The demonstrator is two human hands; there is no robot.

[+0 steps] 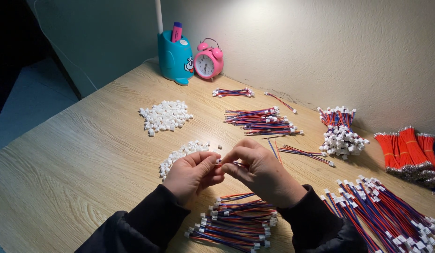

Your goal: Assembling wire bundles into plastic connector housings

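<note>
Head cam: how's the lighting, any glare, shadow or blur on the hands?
Head view: lamp light pools on the wall, slightly blown out; far left falls to dark. Left hand and right hand are evenly lit and sharp; sleeves go near black. No glare on the table.

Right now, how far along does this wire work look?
Some way in, I'd judge. Done: a pile of wires with white plugs lies near the person, and more at right. In hand: the left hand and right hand pinch one small plug with wires between them. Left: loose white plugs and bare orange wires.
</note>
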